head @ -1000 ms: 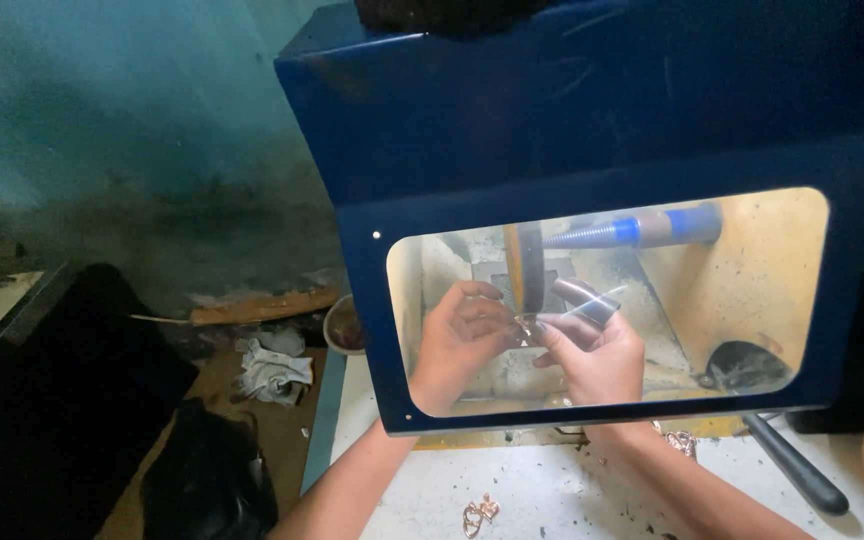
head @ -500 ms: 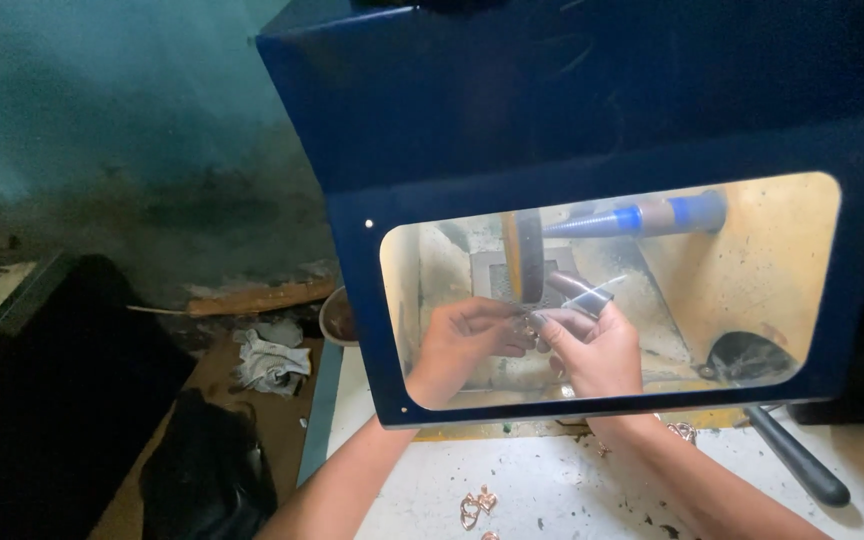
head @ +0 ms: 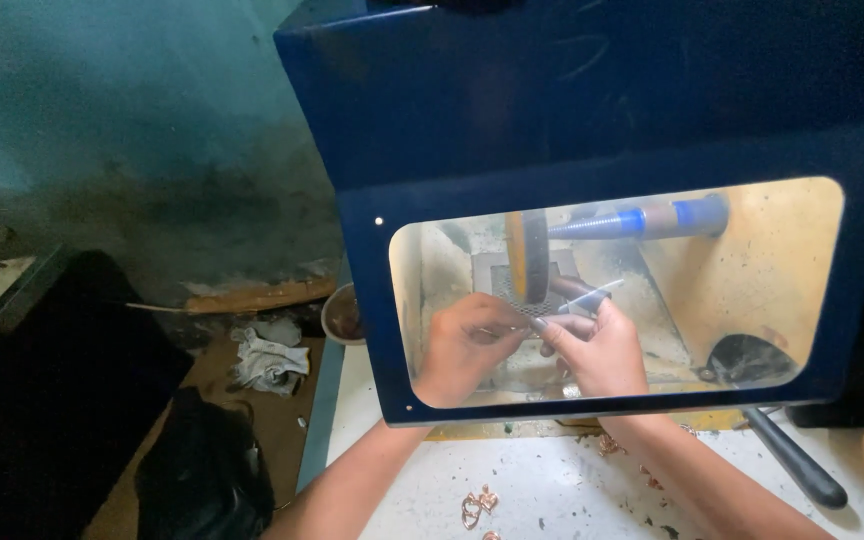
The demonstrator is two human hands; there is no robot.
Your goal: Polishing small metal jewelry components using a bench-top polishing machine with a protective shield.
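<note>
Hands [head: 537, 350] meet under buffing wheel [head: 527, 256] — inside blue hood [head: 592, 120].

Hands [head: 537, 345] slightly lower under the buffing wheel [head: 527, 255], fingertips closer together.

A crumpled white rag [head: 270, 358] lies on the brown floor beside a small round bowl [head: 340, 315]. A wooden strip [head: 257, 296] rests along the stained wall. A black bag [head: 202, 480] sits lower left; copper scraps [head: 477, 505] dot the white bench [head: 552, 490].

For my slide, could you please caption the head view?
Both hands work together under a buffing wheel behind a blue hood's window.
</note>
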